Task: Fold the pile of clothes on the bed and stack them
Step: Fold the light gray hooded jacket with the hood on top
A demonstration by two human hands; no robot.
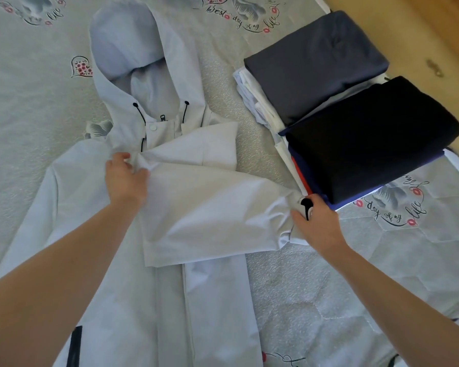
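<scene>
A pale blue-white hooded jacket (133,287) lies face up on the bed, hood toward the far side. Its right sleeve (210,207) is laid across the chest. My left hand (125,176) pinches the sleeve fabric near the chest, just below the collar. My right hand (316,221) grips the sleeve's cuff end, which has a black tab, at the jacket's right side. To the right sit two stacks of folded clothes: one topped by a grey garment (316,64), one topped by a black garment (368,141).
The bed is covered by a grey printed bedspread (382,274) with hearts and script. Its right edge runs past the stacks, with a tan wooden floor (435,35) beyond. Bare bedspread lies left of the hood and in front of the stacks.
</scene>
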